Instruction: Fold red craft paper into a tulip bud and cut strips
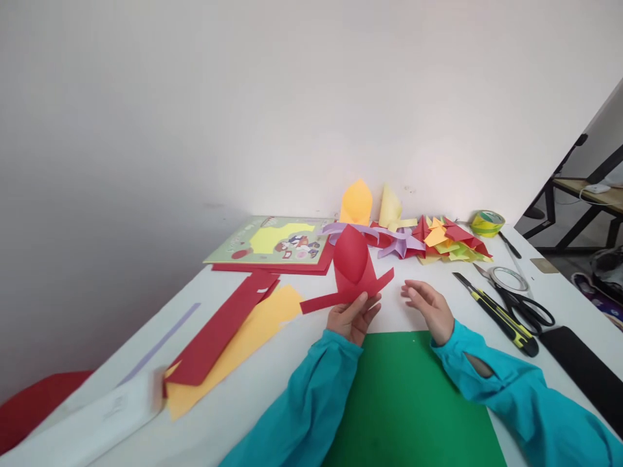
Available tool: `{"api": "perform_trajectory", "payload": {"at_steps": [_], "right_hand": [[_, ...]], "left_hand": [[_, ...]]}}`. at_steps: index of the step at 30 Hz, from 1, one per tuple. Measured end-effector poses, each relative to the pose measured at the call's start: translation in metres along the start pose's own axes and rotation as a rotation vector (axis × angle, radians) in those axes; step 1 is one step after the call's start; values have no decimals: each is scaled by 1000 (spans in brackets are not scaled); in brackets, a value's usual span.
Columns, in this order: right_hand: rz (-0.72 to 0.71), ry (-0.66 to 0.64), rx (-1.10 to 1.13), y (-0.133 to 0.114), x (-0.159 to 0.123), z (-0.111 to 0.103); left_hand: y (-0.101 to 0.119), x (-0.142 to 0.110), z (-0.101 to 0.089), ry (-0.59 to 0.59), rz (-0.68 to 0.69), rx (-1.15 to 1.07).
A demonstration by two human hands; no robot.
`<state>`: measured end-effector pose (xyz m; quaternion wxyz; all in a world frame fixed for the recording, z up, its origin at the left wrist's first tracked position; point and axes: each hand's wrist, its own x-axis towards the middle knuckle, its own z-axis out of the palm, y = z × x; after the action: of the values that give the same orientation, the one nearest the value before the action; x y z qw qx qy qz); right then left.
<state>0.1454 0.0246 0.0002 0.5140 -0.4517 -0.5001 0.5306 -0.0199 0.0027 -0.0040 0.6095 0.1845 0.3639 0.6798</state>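
Note:
My left hand [353, 318] pinches the lower edge of a folded red paper shape [351, 269], a rolled cone with two strips sticking out sideways, held upright above the white table [272, 363]. My right hand [428, 305] hovers just to the right of it, fingers loosely spread and holding nothing. Both arms wear teal sleeves. A green sheet [409, 402] lies flat under my wrists.
Red and orange paper strips [233, 331] lie at the left. A craft booklet [272, 241] and a pile of folded coloured paper pieces [428, 240] sit by the wall. Tape rolls [487, 222], scissors [523, 305], a utility knife [496, 314] and a black phone [584, 370] lie at the right.

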Motion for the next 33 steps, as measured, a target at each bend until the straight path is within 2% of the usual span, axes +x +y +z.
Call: {"api": "perform_trajectory", "payload": {"at_steps": [4,6,8,10,14,17,19,23,26,29,33], "right_hand": [[392,-250,418,7,-7,8],[488,-357,566,8,-12,12],[479,-401,680,11,-16,14],[440,-391,757,16,-18,16],[479,-270,830,25,-17,18],[525,-162,898,27,-16,22],[558,-137,949,26,-15,24],[612,-152,965,27,-13,23],[594,-201,894,30,-11,20],[550,-254,846,31,-12,19],[497,-256,847,30,-14,20]], "left_hand": [[-12,-2,1,-76,-147,-135],[-17,-5,2,-131,-195,-155],[-22,-8,4,-156,-228,-150],[-25,-11,5,-135,-241,-135],[-31,-13,10,-42,-232,-87],[-36,-12,13,-21,-220,-92],[-37,-11,15,-17,-210,-102],[-32,-12,19,-20,-268,-198],[-27,-12,19,-32,-316,-266],[-28,-11,18,-30,-285,-265],[-33,-10,15,-12,-271,-255]]}}
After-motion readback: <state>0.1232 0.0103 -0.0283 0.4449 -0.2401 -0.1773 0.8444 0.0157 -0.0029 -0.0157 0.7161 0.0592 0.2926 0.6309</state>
